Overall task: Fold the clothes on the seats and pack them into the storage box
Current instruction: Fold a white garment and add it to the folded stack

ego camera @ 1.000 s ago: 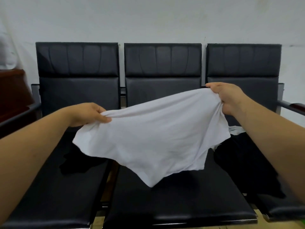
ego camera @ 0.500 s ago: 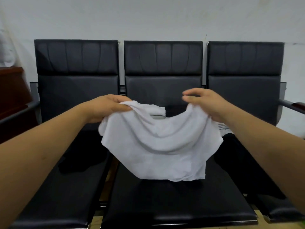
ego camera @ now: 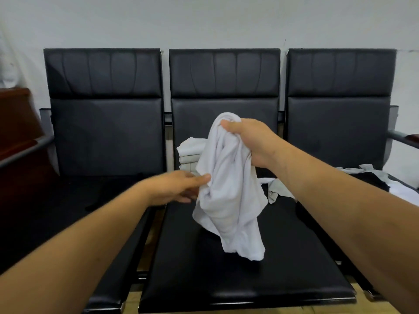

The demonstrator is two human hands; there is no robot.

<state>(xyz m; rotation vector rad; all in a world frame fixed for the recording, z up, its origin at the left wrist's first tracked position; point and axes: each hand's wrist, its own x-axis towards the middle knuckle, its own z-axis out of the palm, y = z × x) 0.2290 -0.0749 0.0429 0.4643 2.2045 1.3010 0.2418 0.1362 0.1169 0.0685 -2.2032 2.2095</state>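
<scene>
Three black seats (ego camera: 226, 270) line a white wall (ego camera: 204, 21); left hand (ego camera: 179, 186) perhaps pinches garment (ego camera: 229, 200).

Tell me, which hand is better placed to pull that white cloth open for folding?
Probably the left hand: its straight fingers touch the cloth's lower side and grip nothing. The right hand is busy, gripping the bunched top above the middle seat.
</scene>
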